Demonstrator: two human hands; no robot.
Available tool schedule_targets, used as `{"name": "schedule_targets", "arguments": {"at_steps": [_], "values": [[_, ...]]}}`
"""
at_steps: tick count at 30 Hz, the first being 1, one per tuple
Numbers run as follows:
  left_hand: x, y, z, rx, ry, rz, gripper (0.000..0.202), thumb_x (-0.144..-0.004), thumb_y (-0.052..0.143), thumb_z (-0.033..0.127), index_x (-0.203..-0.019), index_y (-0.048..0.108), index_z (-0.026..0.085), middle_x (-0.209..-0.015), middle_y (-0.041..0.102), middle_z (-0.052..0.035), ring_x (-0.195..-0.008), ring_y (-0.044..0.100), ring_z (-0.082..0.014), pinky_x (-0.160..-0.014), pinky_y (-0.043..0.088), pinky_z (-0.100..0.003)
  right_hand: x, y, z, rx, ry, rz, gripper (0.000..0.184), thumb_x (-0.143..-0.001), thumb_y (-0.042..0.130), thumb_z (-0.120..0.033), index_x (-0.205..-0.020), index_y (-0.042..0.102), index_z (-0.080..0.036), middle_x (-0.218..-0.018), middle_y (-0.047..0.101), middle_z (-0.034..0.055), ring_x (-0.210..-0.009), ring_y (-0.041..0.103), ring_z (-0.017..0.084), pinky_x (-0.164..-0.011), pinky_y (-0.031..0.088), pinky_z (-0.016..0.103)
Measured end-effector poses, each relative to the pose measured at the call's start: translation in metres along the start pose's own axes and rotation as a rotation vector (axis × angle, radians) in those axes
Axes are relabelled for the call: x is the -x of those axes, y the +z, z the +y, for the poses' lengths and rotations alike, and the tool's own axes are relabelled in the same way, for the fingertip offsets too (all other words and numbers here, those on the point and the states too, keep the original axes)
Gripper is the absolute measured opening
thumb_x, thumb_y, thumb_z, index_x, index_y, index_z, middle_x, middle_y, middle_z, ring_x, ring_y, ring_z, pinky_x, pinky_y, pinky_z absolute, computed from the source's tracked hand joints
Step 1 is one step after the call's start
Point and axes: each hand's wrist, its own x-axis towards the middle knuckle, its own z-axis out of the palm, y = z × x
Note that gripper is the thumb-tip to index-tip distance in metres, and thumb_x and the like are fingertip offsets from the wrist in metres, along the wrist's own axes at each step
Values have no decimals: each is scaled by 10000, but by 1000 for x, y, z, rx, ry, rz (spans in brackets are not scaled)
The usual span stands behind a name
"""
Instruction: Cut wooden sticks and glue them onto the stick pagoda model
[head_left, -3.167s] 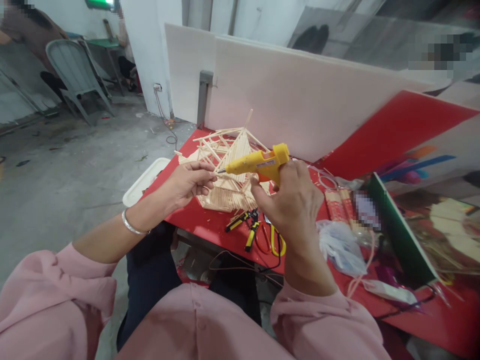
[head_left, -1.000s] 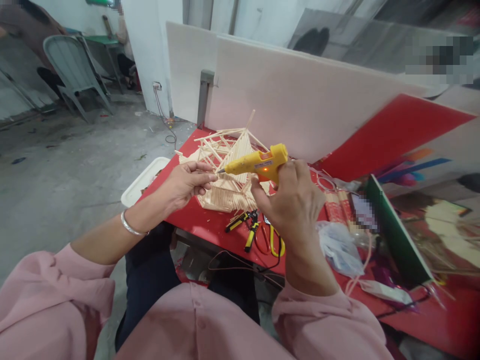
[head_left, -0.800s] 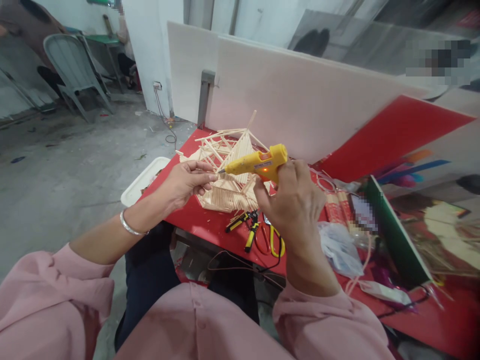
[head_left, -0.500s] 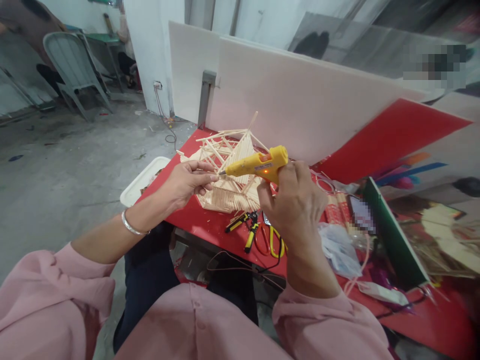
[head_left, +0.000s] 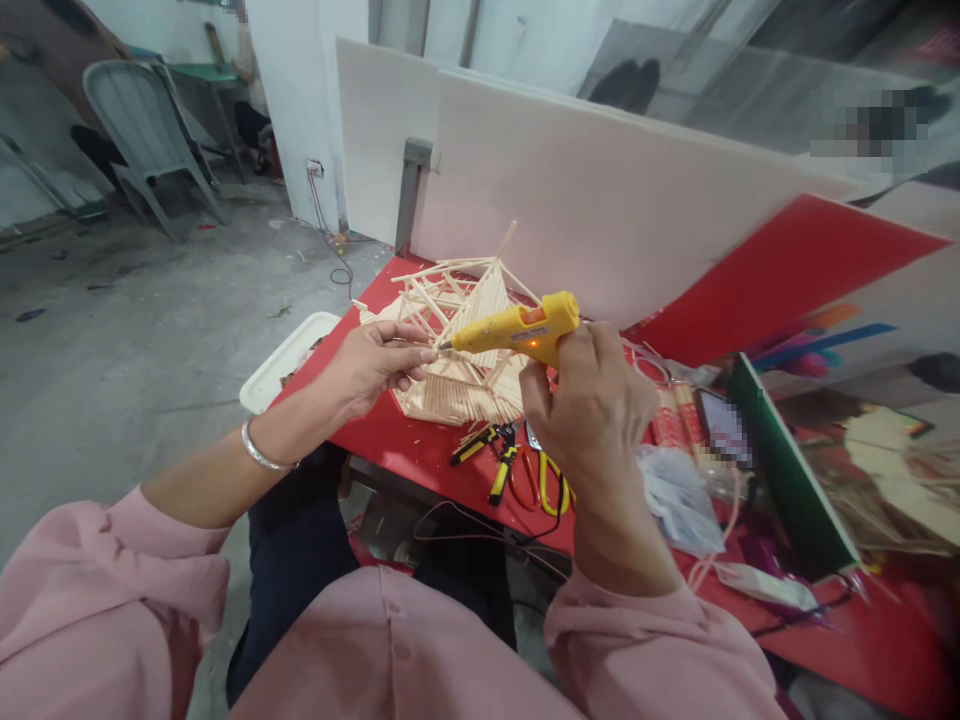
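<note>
My right hand (head_left: 592, 400) grips a yellow hot glue gun (head_left: 517, 328) by its handle, and a small orange light glows on its side. The nozzle points left and meets the fingertips of my left hand (head_left: 386, 368). Those fingers are pinched together; whatever lies between them is too small to make out. Behind and below both hands, a model built of thin wooden sticks (head_left: 484, 305) stands on the red table (head_left: 390, 455). Its slatted faces rise to a peak, and part of it is hidden by the glue gun.
Yellow-and-black pliers (head_left: 501, 458) and yellow-handled scissors (head_left: 553, 485) lie near the table's front edge. Right of them are a plastic bag (head_left: 682, 500), a phone (head_left: 724, 428) and a green board (head_left: 791, 465). White panels (head_left: 570, 190) lean behind. A white tray (head_left: 289, 360) is at the left.
Almost nothing differs. The rear of the glue gun and my right hand have shifted very slightly to the right, while the nozzle stays at my left fingertips.
</note>
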Motion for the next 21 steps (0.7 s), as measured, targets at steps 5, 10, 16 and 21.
{"name": "schedule_targets", "arguments": {"at_steps": [5, 10, 16, 21], "values": [[0, 0, 1, -1, -3, 3, 230, -660, 807, 52, -806, 648, 131, -573, 653, 16, -431, 564, -70, -411, 395, -189, 1, 1, 1, 9, -10, 33, 283, -863, 466, -287, -1064, 604, -143, -928, 581, 103, -715, 495, 173, -527, 235, 285], [1, 0, 1, -9, -10, 2, 243, -650, 825, 76, -801, 646, 143, -586, 661, 14, -436, 563, -68, -418, 394, -189, 2, 1, 1, 24, -32, 47, 306, -875, 459, -288, -1093, 604, -129, -929, 597, 105, -698, 500, 172, -526, 219, 290], [0, -1, 0, -1, -13, 2, 230, -661, 808, 74, -816, 653, 145, -593, 665, 8, -460, 579, -81, -431, 398, -199, 1, 1, 1, 18, -16, 42, 294, -874, 460, -286, -1078, 611, -138, -930, 606, 104, -709, 515, 177, -532, 204, 295], [0, -1, 1, -4, -15, 5, 217, -678, 788, 59, -829, 650, 132, -590, 666, 5, -455, 576, -81, -429, 397, -200, 1, 1, 1, 15, -38, 64, 301, -882, 466, -280, -1101, 610, -133, -937, 610, 104, -711, 515, 173, -530, 225, 293]]}}
